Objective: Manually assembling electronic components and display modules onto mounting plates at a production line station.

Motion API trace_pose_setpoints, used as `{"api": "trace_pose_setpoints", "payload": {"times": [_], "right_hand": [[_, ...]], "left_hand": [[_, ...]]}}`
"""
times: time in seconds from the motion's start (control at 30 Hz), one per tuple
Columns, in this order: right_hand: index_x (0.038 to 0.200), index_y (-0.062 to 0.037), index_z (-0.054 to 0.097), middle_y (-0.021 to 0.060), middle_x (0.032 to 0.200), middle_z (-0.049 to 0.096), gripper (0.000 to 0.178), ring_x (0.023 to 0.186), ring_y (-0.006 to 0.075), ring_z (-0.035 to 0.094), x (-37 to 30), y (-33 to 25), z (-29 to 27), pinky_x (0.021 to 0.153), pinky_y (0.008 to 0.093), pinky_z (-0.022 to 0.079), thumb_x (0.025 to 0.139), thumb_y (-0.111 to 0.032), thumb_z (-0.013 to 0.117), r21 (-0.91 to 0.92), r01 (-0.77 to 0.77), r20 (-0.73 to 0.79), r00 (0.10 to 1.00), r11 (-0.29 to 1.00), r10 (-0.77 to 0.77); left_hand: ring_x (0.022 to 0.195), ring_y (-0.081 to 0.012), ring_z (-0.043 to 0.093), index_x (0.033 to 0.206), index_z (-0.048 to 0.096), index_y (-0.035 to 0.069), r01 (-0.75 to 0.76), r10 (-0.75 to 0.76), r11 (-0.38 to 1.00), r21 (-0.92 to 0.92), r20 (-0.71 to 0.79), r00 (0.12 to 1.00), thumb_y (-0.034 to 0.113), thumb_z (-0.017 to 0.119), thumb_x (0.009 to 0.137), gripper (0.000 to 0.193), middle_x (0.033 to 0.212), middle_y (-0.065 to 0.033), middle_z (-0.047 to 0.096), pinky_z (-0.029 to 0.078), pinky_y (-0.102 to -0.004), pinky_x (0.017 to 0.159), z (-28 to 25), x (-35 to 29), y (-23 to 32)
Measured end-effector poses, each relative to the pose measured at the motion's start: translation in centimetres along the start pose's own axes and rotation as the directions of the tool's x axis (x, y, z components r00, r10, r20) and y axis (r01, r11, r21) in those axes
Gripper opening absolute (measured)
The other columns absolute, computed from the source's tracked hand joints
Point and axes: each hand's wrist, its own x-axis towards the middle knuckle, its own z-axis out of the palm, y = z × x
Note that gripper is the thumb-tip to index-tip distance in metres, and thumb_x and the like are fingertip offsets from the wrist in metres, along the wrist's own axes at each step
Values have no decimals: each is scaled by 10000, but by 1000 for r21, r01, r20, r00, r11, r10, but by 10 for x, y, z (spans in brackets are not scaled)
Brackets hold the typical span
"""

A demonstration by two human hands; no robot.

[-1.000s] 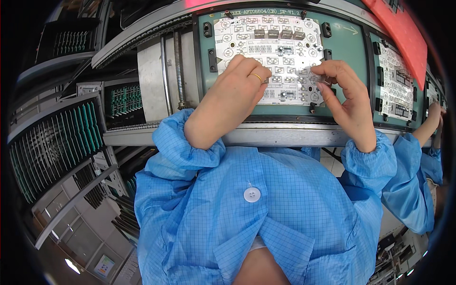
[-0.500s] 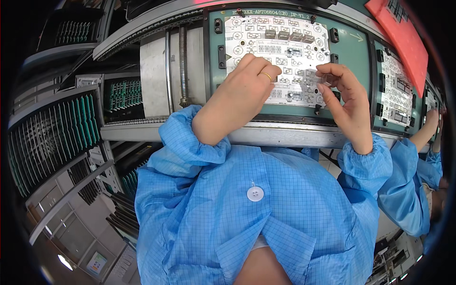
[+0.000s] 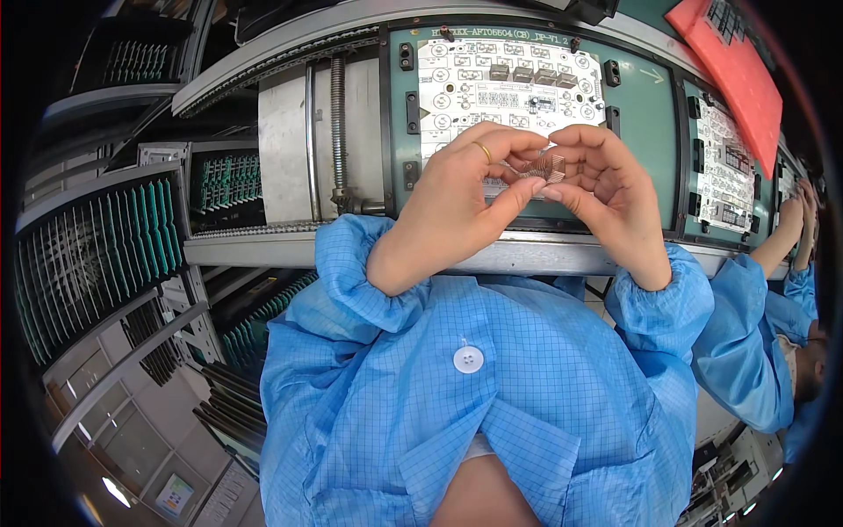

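Note:
In front of me, over a white printed circuit board [image 3: 514, 61], my two hands meet. My right hand [image 3: 619, 189] is closed round a small bundle of parts with rows of thin metal pins [image 3: 551, 166]. My left hand [image 3: 457, 184], with a ring on one finger, is closed too, its thumb and fingers at the bundle's left side. The fingers hide part of the bundle. The board lies in a dark green carrier [image 3: 647, 145] held by black clips. Several grey-brown box-shaped components [image 3: 522, 74] stand in a row on its upper part.
A metal rail [image 3: 492, 256] runs along the near side. A second board [image 3: 724, 167] lies to the right, below a red sheet [image 3: 742, 88]. Another person's hands [image 3: 793, 215] are at the far right. Racks of green boards [image 3: 105, 255] stand on the left.
My left hand has lifted from the board and moved right to the pinned parts. My right hand has come left and nearer with them, so the hands now meet.

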Motion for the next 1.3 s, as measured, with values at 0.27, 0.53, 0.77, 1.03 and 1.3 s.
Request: {"api": "trace_pose_setpoints", "payload": {"times": [0.27, 0.53, 0.77, 1.03, 1.3], "right_hand": [[1254, 22, 572, 69, 1057, 642, 332, 942, 102, 616, 1, 0, 1, 835, 227, 519, 929, 40, 638, 46, -73, -33, 997, 996, 74], [1091, -3, 684, 74, 1035, 650, 250, 945, 144, 630, 4, 13, -25, 808, 274, 518, 850, 62, 693, -555, 35, -69, 994, 831, -88], [1063, -5, 692, 112, 1010, 650, 261, 890, 264, 622, 14, 12, -2, 779, 340, 519, 809, 48, 707, -740, 293, 105, 939, 606, -326], [1144, -6, 659, 121, 986, 655, 371, 945, 299, 588, 23, 12, 2, 819, 377, 500, 781, 48, 710, -758, 338, 168, 928, 559, -333], [1201, -19, 630, 125, 1096, 648, 425, 946, 285, 586, 18, 5, -8, 824, 363, 492, 790, 27, 729, -786, 330, 127, 914, 523, -386]], "left_hand": [[995, -135, 639, 1175, 656, -39, 33, -32, 999, 10, -103, 994, -19, 643, 924, 253, 1161, -99, 623, 538, -251, 865, -1, -7, -4], [889, -71, 586, 1271, 609, -15, 158, -182, 953, -258, -71, 981, 74, 583, 1003, 283, 1071, -48, 680, 500, -217, 823, -19, -12, 3], [897, -96, 608, 1160, 600, -32, 178, -232, 914, -365, -111, 966, 62, 615, 982, 201, 1016, -73, 659, 523, -225, 822, -25, -13, -3], [972, -129, 640, 1207, 562, -32, 137, -205, 920, -367, -153, 967, 9, 632, 953, 266, 1071, -96, 645, 548, -253, 868, -23, -14, -6], [993, -139, 615, 1173, 618, -16, 48, -52, 999, -24, -174, 983, -1, 673, 902, 277, 1073, -65, 650, 509, -275, 883, -14, -6, -4]]}}
